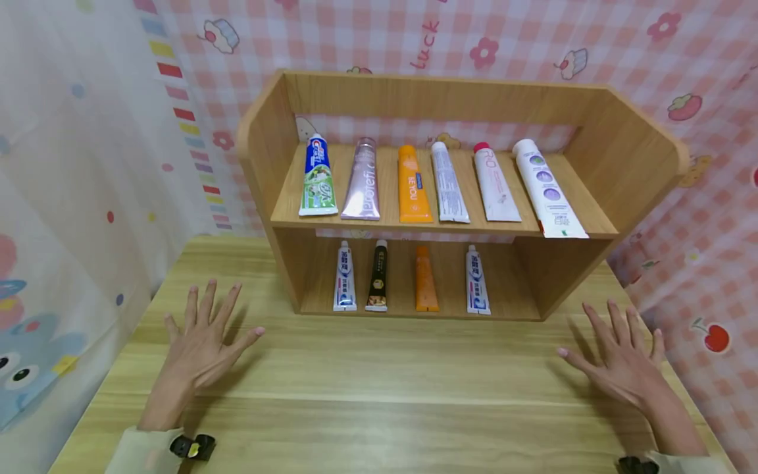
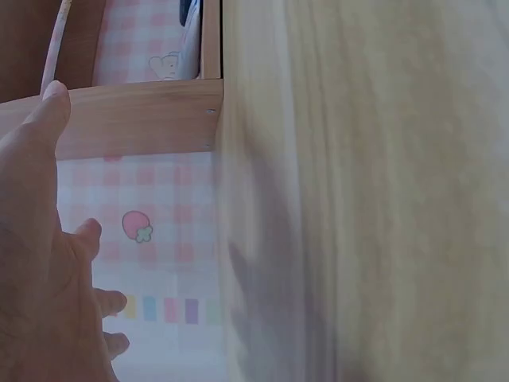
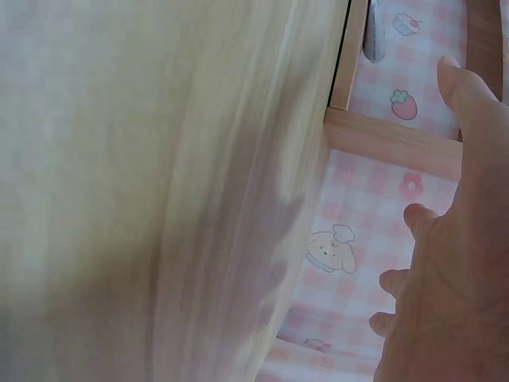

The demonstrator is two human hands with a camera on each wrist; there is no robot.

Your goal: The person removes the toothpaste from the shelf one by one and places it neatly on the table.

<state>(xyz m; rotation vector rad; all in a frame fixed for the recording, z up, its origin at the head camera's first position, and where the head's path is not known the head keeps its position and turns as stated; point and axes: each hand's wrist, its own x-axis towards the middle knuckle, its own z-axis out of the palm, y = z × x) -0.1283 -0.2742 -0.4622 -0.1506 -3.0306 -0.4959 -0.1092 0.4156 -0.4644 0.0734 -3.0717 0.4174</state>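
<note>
My left hand is spread above the table at the left, holding nothing. On the right, my right hand hovers with fingers fanned out, likewise holding nothing. Between and beyond them stands a two-tier wooden shelf. Its upper tier bears a blue-green Crest toothpaste tube, a shiny lilac tube, an orange tube, a silvery-white tube, a red-capped white tube and a large white tube overhanging the front edge. Below lie blue-white toothpaste tubes, a black tube and a smaller orange tube.
The wooden table reaches under both hands, which cast shadows on it. Pink checked cloth hangs behind the shelf and along the right. A pale patterned curtain borders the left side. Dark wrist straps sit at the sleeves.
</note>
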